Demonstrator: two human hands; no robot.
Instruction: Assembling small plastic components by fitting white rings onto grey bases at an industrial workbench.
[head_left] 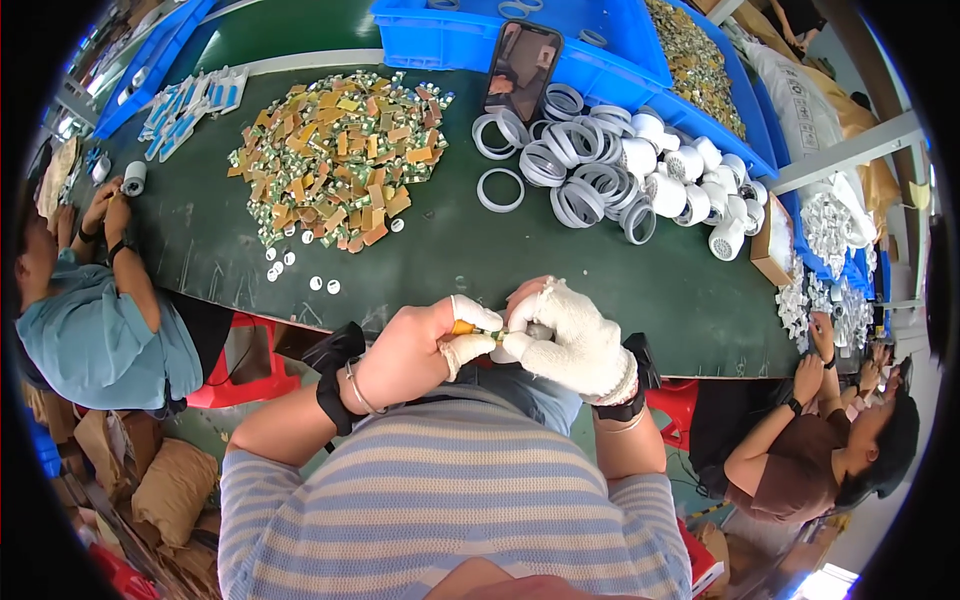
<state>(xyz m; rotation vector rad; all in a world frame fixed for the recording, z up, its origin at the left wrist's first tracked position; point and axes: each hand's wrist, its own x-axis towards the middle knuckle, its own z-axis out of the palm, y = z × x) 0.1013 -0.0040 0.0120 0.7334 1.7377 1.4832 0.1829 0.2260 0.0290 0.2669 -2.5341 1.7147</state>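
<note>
In front of my belly, at the table's near edge, my left hand (pixel 410 345) and my right hand (pixel 572 335) meet with fingertips pinched. White covers sit on the left thumb and forefinger; a white knit glove covers most of the right hand. Between the left fingers is a small circuit board (pixel 463 327), its yellow-orange part showing and a bit of green near the fingertips. My right fingers close around something small and pale, mostly hidden by the glove. Beyond my hands lies a big pile of similar circuit boards (pixel 345 150), with several small white discs (pixel 333 286) beside it.
Grey rings (pixel 500 190) and white cylindrical housings (pixel 727 240) are heaped at the right of the green table (pixel 440 240). A phone (pixel 522 65) leans on a blue bin (pixel 430 40). Blue-and-white packs (pixel 195 110) lie far left. Co-workers sit on both sides.
</note>
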